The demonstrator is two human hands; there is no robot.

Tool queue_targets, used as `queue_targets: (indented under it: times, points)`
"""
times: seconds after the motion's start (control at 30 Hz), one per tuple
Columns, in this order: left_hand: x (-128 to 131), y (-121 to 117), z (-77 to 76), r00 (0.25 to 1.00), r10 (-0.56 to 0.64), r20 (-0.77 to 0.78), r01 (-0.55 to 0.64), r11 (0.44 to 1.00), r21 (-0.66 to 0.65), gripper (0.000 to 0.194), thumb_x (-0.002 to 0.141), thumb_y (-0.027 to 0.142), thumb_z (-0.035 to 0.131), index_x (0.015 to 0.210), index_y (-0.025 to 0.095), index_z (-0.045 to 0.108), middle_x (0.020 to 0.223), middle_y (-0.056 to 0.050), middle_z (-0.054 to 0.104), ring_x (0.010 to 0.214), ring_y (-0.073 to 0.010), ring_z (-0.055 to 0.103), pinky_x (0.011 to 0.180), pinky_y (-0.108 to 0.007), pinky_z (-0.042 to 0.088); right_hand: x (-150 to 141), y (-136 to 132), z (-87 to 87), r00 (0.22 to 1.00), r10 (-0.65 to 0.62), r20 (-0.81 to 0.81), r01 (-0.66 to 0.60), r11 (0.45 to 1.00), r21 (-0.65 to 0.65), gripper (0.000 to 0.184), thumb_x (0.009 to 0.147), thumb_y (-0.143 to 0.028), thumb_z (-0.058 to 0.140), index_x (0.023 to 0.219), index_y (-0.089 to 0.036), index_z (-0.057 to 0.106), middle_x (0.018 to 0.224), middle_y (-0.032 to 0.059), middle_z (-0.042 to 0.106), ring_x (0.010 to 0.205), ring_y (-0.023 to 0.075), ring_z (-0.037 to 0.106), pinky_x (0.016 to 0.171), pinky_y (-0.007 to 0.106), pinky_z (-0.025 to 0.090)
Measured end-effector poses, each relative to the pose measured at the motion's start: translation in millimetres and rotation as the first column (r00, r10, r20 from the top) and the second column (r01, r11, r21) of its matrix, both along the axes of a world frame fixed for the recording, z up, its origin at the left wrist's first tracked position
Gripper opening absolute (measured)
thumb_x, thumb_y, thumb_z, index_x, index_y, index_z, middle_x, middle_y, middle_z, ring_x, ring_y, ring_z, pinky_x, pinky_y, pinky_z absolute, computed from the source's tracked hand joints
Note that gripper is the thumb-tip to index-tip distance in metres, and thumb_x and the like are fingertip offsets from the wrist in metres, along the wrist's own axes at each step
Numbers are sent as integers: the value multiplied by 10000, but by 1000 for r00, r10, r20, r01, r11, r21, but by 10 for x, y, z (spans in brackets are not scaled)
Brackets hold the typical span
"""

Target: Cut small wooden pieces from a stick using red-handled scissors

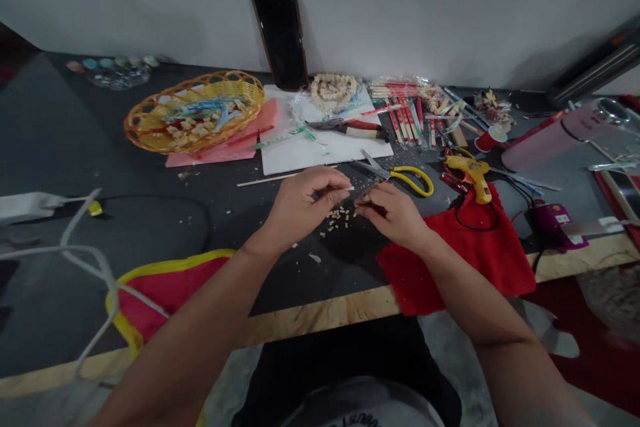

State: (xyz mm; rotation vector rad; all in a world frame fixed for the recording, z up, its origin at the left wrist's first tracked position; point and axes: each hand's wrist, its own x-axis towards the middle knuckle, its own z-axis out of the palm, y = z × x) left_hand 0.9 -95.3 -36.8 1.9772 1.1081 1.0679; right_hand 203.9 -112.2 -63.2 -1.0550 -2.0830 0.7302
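My left hand (313,203) is closed in a pinch, with a small pale wooden piece (351,189) at its fingertips. Close beside it, my right hand (395,212) also has thumb and fingers together; what they hold, if anything, is too small to make out. Under and between the hands lies a loose scatter of short pale wooden pieces (338,220) on the dark tabletop (240,220). Just beyond the right hand rest scissors with yellow handles (423,181), blades apart. A thin wooden stick (265,180) lies past the left hand, partly covered by it.
A wicker basket (137,121) with small craft pieces stands back left. A phone (281,37) leans on the wall. Pliers (357,127) lie on white paper (285,157). At right are a yellow glue gun (470,173), red cloth (480,250) and pink bottle (555,140). White cables (103,267) cross the left.
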Motion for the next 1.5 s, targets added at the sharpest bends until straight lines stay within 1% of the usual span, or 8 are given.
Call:
queue_targets:
  times: [0.13,0.27,0.5,0.7,1.0,1.3,1.4,1.5]
  points:
    - [-19,27,-30,994,112,-10,-112,992,-53,148,831,272,625,891,168,711,858,-41,724,740,-146,629,648,-243,478,-1,25,-97,918,-57,392,-14,984,177,126,913,-192,550,896,-178,674,911,88,699,854,221,587,859,394,459]
    - [-15,39,-50,993,114,-10,-115,990,-81,177,844,292,597,900,167,708,864,-41,726,737,-141,621,642,-241,472,-12,33,-176,873,-63,483,-33,982,188,193,921,-163,511,972,-172,697,938,96,701,890,237,578,854,393,474]
    - [-20,47,-47,990,137,-16,-138,984,-113,175,844,269,581,897,164,710,842,-37,726,696,-126,600,612,-228,455,20,63,-146,904,-70,422,-25,976,215,160,911,-147,524,871,-181,676,870,72,700,840,212,593,830,359,474]
    - [-32,56,-82,986,167,-21,-169,976,-136,185,837,293,590,902,166,709,837,-38,728,684,-130,598,610,-234,455,81,81,-56,917,-214,338,102,942,321,137,904,-146,529,862,-198,648,863,60,692,845,226,586,832,375,465]
    - [-35,62,-68,982,183,-38,-186,973,-139,189,836,291,584,903,165,708,834,-33,728,676,-128,595,620,-236,461,-20,-8,-84,856,-108,505,-3,977,214,187,903,-162,536,950,-229,704,941,56,668,945,233,506,829,374,410]
    - [-27,71,-97,985,168,-37,-172,973,-151,185,835,286,587,901,165,710,857,-40,737,716,-138,621,642,-240,471,-135,-48,-179,837,-97,539,-53,965,256,144,922,-279,568,930,-272,711,1037,44,666,1003,248,461,833,390,382]
    - [-33,67,-74,985,155,-70,-164,974,-157,194,841,297,579,909,169,709,856,-35,739,716,-141,623,653,-244,471,-122,-22,-158,887,-77,456,-47,966,254,162,931,-205,525,900,-218,683,1008,68,669,968,232,501,871,382,416]
    - [-27,53,-36,986,126,-109,-143,975,-170,205,847,305,571,918,174,710,847,-31,738,712,-144,621,654,-246,465,-84,-3,-90,974,-82,212,35,975,219,186,949,-164,459,898,-191,636,943,79,671,923,193,575,854,328,466]
